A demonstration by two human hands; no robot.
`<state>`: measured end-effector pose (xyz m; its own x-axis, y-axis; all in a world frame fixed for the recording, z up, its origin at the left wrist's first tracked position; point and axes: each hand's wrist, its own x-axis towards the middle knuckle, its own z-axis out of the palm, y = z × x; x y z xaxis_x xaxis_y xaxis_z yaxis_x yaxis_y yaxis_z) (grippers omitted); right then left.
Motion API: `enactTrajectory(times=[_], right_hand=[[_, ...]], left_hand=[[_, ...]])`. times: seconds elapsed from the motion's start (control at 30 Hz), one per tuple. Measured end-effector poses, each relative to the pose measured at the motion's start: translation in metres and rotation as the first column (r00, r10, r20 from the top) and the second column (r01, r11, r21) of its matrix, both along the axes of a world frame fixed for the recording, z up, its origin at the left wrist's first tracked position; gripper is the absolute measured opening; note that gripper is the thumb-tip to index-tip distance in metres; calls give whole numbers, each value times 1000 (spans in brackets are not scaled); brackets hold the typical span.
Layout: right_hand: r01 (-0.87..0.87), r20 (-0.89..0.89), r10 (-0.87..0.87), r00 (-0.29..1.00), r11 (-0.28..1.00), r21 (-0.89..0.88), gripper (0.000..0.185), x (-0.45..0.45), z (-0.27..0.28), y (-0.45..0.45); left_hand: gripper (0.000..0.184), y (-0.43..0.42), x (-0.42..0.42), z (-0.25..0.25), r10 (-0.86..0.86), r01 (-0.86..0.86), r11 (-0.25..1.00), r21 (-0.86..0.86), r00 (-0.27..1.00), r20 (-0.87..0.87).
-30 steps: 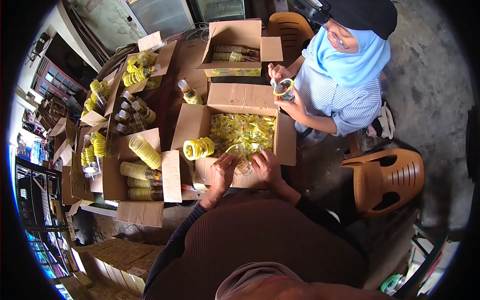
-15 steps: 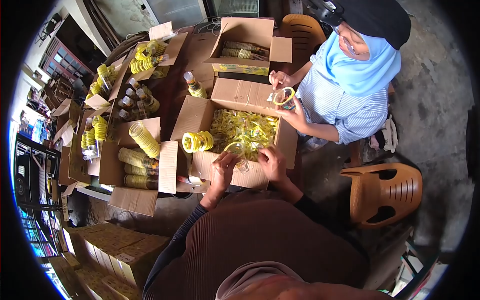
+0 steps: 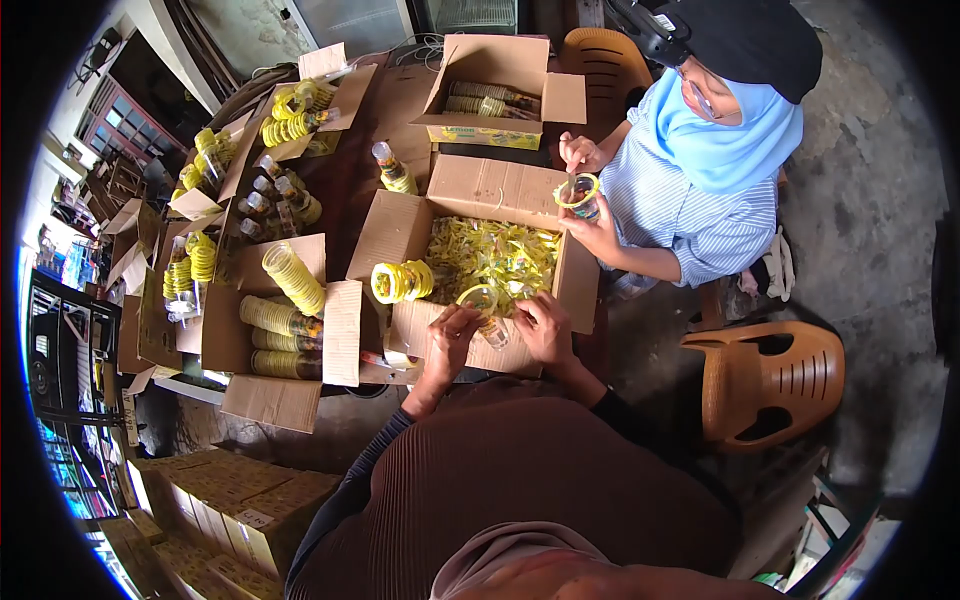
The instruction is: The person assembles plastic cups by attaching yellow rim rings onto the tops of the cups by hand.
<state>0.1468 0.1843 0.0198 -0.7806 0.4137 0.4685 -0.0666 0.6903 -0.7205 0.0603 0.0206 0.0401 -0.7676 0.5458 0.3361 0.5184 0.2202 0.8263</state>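
Over the near edge of an open carton (image 3: 470, 330), my left hand (image 3: 450, 345) pinches the rim of a clear plastic cup (image 3: 495, 334) with a yellow rim. The cup is tilted, its mouth towards the carton. Just right of it, my right hand (image 3: 546, 330) has its fingers bent together beside the cup; what they hold, if anything, is too small to make out. Many small yellow-and-clear sachets (image 3: 495, 255) fill the carton. A stack of yellow-rimmed cups (image 3: 402, 282) lies on the carton's left side.
Across the carton, a person (image 3: 690, 190) holds another yellow-rimmed cup (image 3: 577, 194). Cartons of stacked cups (image 3: 285, 325) stand left and another carton (image 3: 485, 90) at the back. A stack of cups (image 3: 395, 170) stands on the table. An orange plastic chair (image 3: 770, 385) is at right.
The cup between my hands has tilted slightly, and both hands stay close to it. The other person's raised hand has moved to the mouth of their cup. The view has shifted slightly.
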Motion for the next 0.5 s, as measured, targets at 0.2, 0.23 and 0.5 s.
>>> enactTrajectory(times=[0.2,0.23,0.5], right_hand=[[26,-81,-13,997,986,162,15,0,9,-18],[30,-67,-20,998,987,155,15,-2,9,-20],[110,-70,-114,991,992,-64,17,-1,2,-29]], left_hand=[[14,-13,-8,3,-39,39,999,-11,999,-19],[14,-14,-6,5,-66,66,998,-4,998,-12],[17,-20,-15,11,-129,130,991,32,991,-28]])
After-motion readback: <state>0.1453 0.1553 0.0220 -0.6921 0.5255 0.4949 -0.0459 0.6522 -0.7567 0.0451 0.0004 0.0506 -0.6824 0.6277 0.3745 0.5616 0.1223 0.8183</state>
